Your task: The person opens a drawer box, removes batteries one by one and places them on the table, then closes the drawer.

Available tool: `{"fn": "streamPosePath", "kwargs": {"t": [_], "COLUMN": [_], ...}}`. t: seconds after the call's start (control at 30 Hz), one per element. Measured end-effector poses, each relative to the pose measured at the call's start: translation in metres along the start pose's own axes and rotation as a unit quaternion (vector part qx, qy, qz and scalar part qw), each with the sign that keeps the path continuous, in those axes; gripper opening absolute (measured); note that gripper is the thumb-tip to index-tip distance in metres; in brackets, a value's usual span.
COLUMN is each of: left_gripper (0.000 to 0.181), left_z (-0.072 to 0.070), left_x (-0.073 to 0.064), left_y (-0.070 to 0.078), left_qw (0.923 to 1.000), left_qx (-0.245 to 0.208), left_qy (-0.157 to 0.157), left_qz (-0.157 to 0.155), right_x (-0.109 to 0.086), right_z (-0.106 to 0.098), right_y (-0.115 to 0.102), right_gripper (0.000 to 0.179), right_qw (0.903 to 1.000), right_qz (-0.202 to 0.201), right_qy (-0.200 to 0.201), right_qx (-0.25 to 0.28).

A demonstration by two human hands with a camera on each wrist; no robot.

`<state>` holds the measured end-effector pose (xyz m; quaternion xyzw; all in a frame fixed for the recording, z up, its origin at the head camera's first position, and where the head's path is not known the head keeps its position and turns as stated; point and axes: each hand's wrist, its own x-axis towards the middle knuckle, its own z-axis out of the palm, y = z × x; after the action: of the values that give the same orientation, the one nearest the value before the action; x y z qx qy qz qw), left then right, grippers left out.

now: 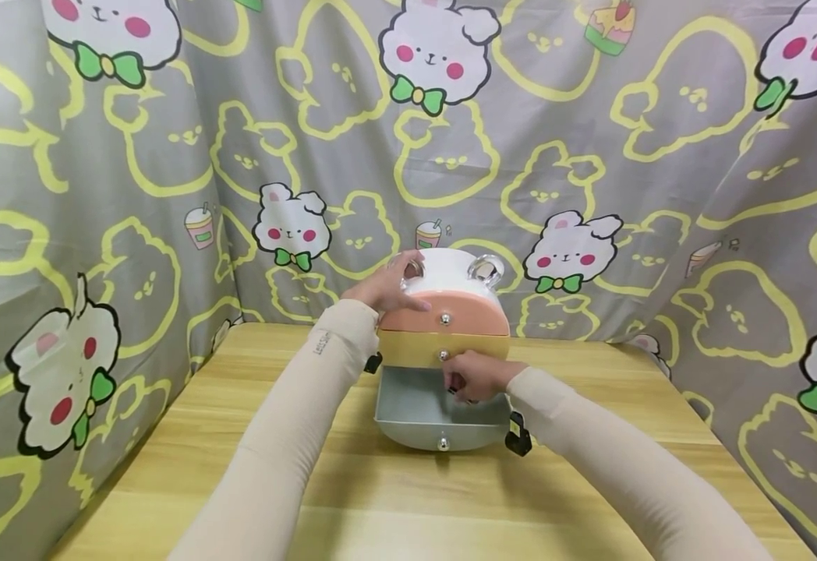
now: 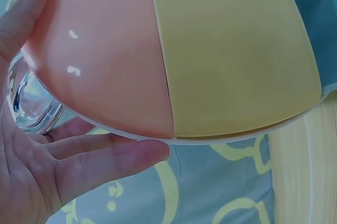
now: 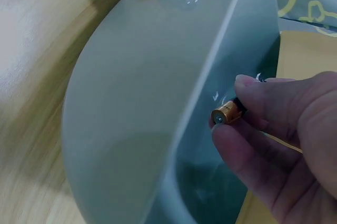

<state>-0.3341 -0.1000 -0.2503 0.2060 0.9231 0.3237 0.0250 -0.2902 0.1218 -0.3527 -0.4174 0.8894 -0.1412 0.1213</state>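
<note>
A small drawer cabinet [image 1: 450,273] has a white top, silver ear-like loops, a pink drawer [image 1: 443,315], a yellow drawer [image 1: 408,348] and a grey-green bottom drawer [image 1: 408,435]. The bottom drawer is pulled out; both upper ones are in. My left hand [image 1: 383,284] holds the cabinet's upper left side around the ear, one digit lying on the pink front. Over the bottom drawer's right part, my right hand [image 1: 475,376] pinches a small copper-and-black battery [image 3: 227,112] between thumb and fingertips. Its copper end faces the drawer's front wall.
Beneath the cabinet is a wood-grain table [image 1: 408,499]. Behind it and at both sides hangs a grey curtain [image 1: 352,164] with cartoon prints. Round silver knobs, such as the bottom drawer's knob [image 1: 443,443], stick out in front.
</note>
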Motion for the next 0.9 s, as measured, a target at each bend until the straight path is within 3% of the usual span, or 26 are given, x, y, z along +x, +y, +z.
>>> {"fn": "streamPosePath", "kwargs": {"t": [0.17, 0.47, 0.9], "left_gripper": [0.094, 0.095, 0.093], "left_z": [0.000, -0.001, 0.001], "left_x": [0.002, 0.004, 0.005], "left_y": [0.002, 0.000, 0.000], "left_qw": [0.9999, 0.9998, 0.9991], "left_qx": [0.009, -0.006, -0.030], "left_qy": [-0.001, -0.001, 0.008], "left_qz": [-0.007, -0.018, -0.029], "right_x": [-0.004, -0.014, -0.028], "right_z": [-0.001, -0.007, -0.011], "right_y": [0.004, 0.007, 0.018], "right_gripper": [0.017, 0.016, 0.015], "right_qw": [0.9998, 0.9983, 0.9976], "right_qz": [-0.006, 0.013, 0.026], "right_qy": [0.018, 0.015, 0.030], "right_qx": [0.004, 0.054, 0.056]}}
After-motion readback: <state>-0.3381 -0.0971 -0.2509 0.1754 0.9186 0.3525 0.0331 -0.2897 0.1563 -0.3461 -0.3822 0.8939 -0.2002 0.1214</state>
